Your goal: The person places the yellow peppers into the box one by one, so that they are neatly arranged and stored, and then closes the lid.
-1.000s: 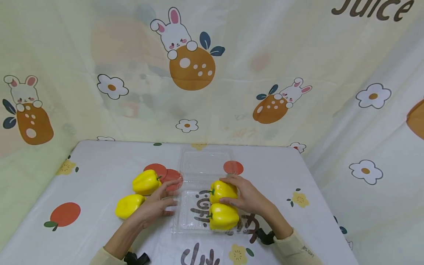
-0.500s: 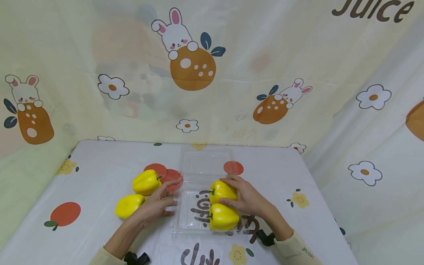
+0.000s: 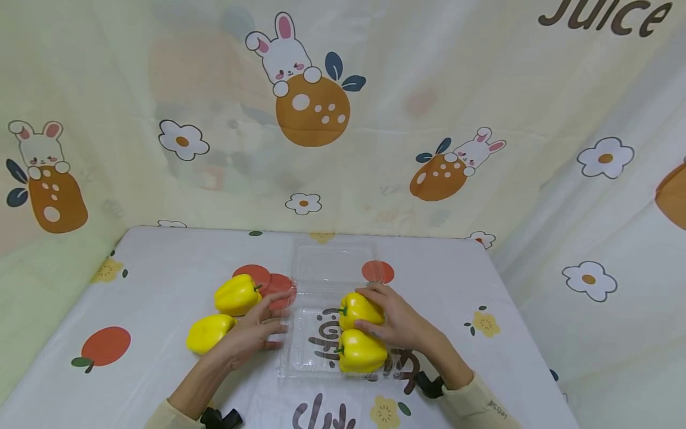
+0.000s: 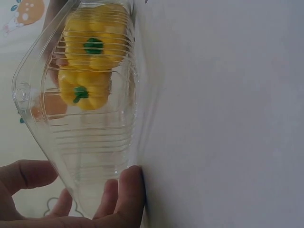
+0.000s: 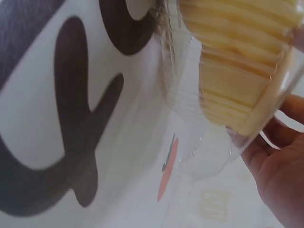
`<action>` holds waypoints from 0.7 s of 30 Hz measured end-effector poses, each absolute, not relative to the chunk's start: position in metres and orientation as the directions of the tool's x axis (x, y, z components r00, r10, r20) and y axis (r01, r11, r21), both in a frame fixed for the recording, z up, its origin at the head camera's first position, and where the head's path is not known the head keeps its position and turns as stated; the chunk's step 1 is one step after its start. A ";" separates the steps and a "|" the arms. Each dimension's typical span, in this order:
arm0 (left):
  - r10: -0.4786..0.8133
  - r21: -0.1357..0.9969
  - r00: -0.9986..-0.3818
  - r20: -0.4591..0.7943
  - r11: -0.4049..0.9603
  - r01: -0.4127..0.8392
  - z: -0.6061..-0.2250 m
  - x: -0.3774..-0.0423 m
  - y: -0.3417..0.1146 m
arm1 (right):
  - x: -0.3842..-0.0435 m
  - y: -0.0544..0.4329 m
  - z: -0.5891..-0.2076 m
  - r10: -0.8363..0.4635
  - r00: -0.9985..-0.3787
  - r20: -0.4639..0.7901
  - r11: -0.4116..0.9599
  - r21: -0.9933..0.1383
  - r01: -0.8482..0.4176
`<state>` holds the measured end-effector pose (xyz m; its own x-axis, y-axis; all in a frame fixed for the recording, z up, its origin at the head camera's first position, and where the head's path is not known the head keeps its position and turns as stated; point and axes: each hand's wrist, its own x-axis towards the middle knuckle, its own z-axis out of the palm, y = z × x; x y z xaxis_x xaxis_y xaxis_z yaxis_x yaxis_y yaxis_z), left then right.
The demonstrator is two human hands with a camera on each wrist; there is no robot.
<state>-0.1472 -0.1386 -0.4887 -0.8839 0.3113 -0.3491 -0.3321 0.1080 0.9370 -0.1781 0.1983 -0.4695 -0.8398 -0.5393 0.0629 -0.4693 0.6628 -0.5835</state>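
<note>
A clear plastic clamshell box (image 3: 305, 342) lies opened out on the table, its lid (image 3: 334, 262) folded back away from me. Two yellow bell peppers sit along the right side of its base, a far one (image 3: 358, 308) and a near one (image 3: 363, 351), stems facing left. My right hand (image 3: 399, 316) holds the far pepper between thumb and fingers from the right. Spread, relaxed fingers of my left hand (image 3: 252, 333) rest at the box's left wall; the left wrist view shows the fingertips (image 4: 129, 190) right at the clear plastic (image 4: 95, 137).
Two more yellow bell peppers, an upper one (image 3: 236, 295) and a lower one (image 3: 209, 333), lie on the table to the left of the box, beside my left hand. A printed white cloth (image 3: 161, 268) covers the table, with a patterned curtain (image 3: 225, 179) behind it.
</note>
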 end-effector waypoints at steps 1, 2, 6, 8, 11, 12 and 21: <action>0.312 0.937 -0.883 -0.349 0.107 -0.333 -0.489 -0.147 -0.139 | -0.178 0.198 -0.470 -0.541 -0.838 0.067 0.661 -0.583 -0.473; 0.311 0.937 -0.884 -0.350 0.108 -0.334 -0.489 -0.147 -0.139 | -0.178 0.198 -0.470 -0.542 -0.837 0.071 0.659 -0.582 -0.476; 0.310 0.936 -0.883 -0.353 0.110 -0.335 -0.488 -0.147 -0.138 | -0.177 0.197 -0.472 -0.539 -0.838 0.085 0.655 -0.584 -0.480; 0.310 0.936 -0.883 -0.352 0.111 -0.334 -0.488 -0.148 -0.139 | -0.177 0.197 -0.472 -0.533 -0.842 0.083 0.654 -0.591 -0.472; 0.315 0.938 -0.883 -0.348 0.107 -0.331 -0.488 -0.148 -0.139 | -0.177 0.197 -0.473 -0.525 -0.848 0.074 0.658 -0.596 -0.460; 0.317 0.938 -0.883 -0.346 0.106 -0.330 -0.488 -0.148 -0.139 | -0.176 0.197 -0.474 -0.524 -0.848 0.075 0.665 -0.587 -0.462; 0.322 0.939 -0.882 -0.344 0.107 -0.328 -0.488 -0.148 -0.139 | -0.173 0.196 -0.472 -0.512 -0.854 0.089 0.706 -0.523 -0.478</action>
